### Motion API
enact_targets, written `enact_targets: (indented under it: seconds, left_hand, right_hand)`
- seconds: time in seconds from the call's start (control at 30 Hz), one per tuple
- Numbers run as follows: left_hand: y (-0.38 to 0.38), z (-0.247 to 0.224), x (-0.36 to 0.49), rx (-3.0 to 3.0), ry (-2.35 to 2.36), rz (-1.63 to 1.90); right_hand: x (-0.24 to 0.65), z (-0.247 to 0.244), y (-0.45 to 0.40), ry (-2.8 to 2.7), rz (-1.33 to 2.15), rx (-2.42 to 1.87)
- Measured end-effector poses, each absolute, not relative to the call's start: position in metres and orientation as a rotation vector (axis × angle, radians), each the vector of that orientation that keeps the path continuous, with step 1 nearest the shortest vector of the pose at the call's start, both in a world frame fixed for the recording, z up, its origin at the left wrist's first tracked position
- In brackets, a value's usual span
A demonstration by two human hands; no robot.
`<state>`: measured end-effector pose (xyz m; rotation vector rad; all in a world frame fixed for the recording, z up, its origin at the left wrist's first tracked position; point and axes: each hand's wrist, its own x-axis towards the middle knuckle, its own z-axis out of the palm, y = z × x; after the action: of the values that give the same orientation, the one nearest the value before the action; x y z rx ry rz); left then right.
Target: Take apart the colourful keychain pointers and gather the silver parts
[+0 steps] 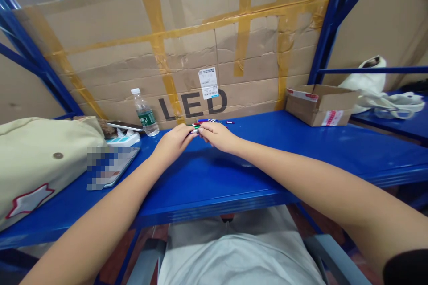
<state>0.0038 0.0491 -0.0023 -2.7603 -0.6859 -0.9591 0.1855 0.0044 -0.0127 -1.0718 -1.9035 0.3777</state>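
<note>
Both of my arms reach forward over the blue table (187,178). My left hand (174,142) and my right hand (217,136) meet near the cardboard at the back. Between their fingertips is a slim pen (195,132), with purple and white showing; most of it is hidden by the fingers. My left hand is closed with its back up, and the fingers of my right hand pinch at the pen's right end. Just behind the hands lie several coloured pens (207,120), partly covered by them. A short dark piece (230,122) lies apart to their right.
Behind the table stands a large taped cardboard sheet (187,67). At left are a cream bag (50,160), a tablet-like object (122,167), a white power strip (123,140) and a water bottle (146,116). An open cardboard box (317,104) sits at right.
</note>
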Motion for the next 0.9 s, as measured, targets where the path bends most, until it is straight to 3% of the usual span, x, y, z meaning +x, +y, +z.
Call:
enact_targets:
  seconds: [0.47,0.6,0.8,0.9]
  left_hand:
    - [0.049,-0.008,0.006,-3.196,-0.883,-1.011]
    - [0.046,-0.010,0.008,-2.813,-0.596,-1.038]
    - [0.049,-0.010,0.006,-2.595,-0.455,-0.967]
    - [0.049,-0.005,0.006,-2.807,-0.544,-0.972]
  right_hand:
    - [0.195,-0.012,0.005,-2.168,-0.002,-1.040]
    - [0.190,-0.011,0.004,-2.086,0.156,-1.094]
    - [0.187,-0.011,0.003,-1.880,0.786,-1.126]
    - [0.193,-0.005,0.001,-2.024,0.600,-1.182]
